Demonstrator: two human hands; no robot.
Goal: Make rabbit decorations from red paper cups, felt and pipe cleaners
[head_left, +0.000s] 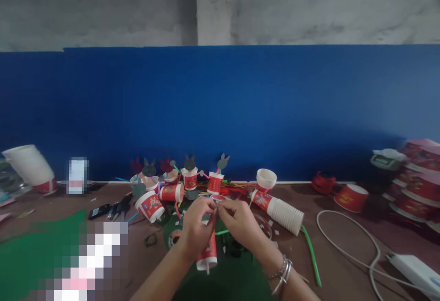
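Note:
My left hand (198,227) and my right hand (239,224) meet in front of me, thumbs and fingertips pinched together. What lies between the fingertips is too small and blurred to name. Below my left hand is a red paper cup (208,251), partly hidden by it, with a short white piece sticking out at its near end. A green strip (222,232) comes out beside that cup, between my hands. Just left of my left hand sits a roll of tape (174,238). Dark green sheet material (220,285) and small white scraps lie beneath my hands.
Behind my hands stand red cups with grey animal-head cutouts (189,163). Tipped red cups (150,206) lie left. A cup stack (280,213) lies right, near a green strip (312,257) and a white cable (365,233). Scissors (120,207) are at left; a blue wall panel (220,108) rises behind.

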